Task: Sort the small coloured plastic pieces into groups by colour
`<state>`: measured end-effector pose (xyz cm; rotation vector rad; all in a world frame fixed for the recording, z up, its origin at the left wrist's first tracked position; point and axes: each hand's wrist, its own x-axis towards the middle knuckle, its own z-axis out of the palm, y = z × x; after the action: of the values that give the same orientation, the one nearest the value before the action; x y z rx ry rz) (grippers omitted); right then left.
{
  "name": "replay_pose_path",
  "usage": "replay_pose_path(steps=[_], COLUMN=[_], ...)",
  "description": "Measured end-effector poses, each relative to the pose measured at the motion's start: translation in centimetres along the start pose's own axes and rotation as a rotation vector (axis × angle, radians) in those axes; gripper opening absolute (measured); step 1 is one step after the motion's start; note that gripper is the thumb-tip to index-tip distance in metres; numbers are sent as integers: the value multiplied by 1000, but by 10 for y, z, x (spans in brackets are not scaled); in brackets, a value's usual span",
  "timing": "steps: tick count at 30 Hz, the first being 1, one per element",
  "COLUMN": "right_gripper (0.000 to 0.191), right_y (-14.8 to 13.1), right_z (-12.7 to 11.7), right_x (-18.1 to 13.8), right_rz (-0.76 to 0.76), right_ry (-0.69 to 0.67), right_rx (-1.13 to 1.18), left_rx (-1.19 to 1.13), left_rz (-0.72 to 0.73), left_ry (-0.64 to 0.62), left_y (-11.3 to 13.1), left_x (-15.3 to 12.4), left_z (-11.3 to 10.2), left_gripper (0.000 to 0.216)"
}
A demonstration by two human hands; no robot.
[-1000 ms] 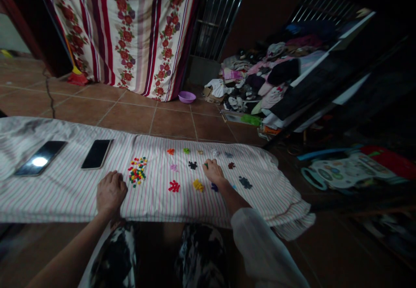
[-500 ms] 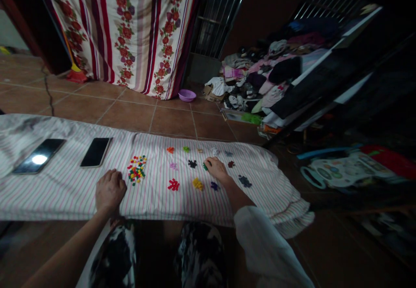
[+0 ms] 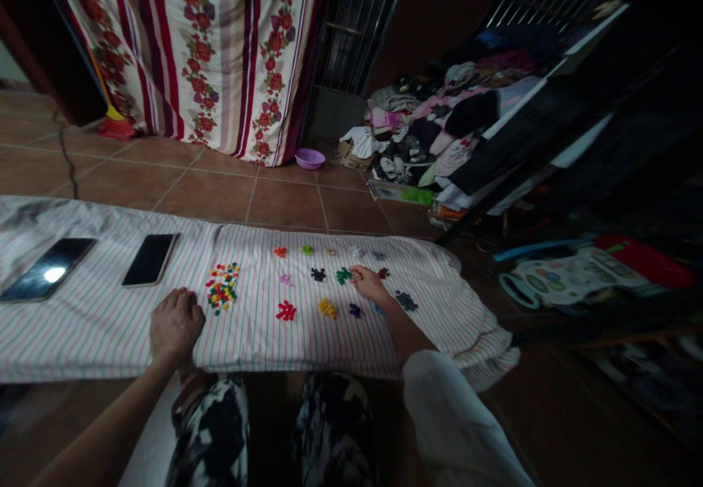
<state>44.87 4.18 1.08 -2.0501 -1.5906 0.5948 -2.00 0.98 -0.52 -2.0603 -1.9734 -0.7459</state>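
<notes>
My left hand (image 3: 176,322) rests on the striped cloth with its fingers curled in. Just right of it lies a mixed heap of small red, yellow, green and white pieces (image 3: 222,287). My right hand (image 3: 370,285) is at the right edge of the pile of green pieces (image 3: 344,275), thumb and fingers drawn together; whether a piece is between them cannot be made out. Nearby are black pieces (image 3: 318,274), yellow pieces (image 3: 327,307), dark purple pieces (image 3: 354,311), red pieces (image 3: 285,311) and pink pieces (image 3: 286,280). Blue pieces (image 3: 378,307) show partly beside my wrist.
Along the far side sit small orange (image 3: 280,251), lime green (image 3: 307,250) and white (image 3: 356,250) piles. Dark grey pieces (image 3: 406,300) lie right of my forearm. Two phones (image 3: 151,260) lie on the left. Beyond are a purple basin (image 3: 310,159) and heaped clothes.
My right hand has drawn back a little to the right, uncovering the green pile. The whole view has shifted slightly; my left hand stays resting on the cloth.
</notes>
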Motion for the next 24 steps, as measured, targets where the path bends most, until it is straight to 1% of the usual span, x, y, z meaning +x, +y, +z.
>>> replay_pose_path(steps=[4,9,12,14,20,22,24], right_gripper=[33,34,35,40,66,67,62], right_y=[1,3,2,-1,-16,-21,-24], right_z=[1,3,5,7,11,12,13], right_x=[1,-1,-4,-6,-9,-8,-6], right_rz=[-28,-55,-42,-24,27,20,6], right_ry=[-29,8,-12,-25,-15,-10,-17], right_rx=[-41,-41,-24,-29,-228,-286,-332], left_rx=[7,16,24,30,43,44,43], left_rz=[-4,5,-7,-13,-19,-21,-23], left_ry=[5,0,-21,-40,-46,-42,-41], left_y=[-1,-2,-1,0,3,3,2], left_x=[0,-1,0,0,1,0,0], left_z=[1,3,1,-1,-4,-4,-4], left_gripper=[24,25,25,25,26,27,27])
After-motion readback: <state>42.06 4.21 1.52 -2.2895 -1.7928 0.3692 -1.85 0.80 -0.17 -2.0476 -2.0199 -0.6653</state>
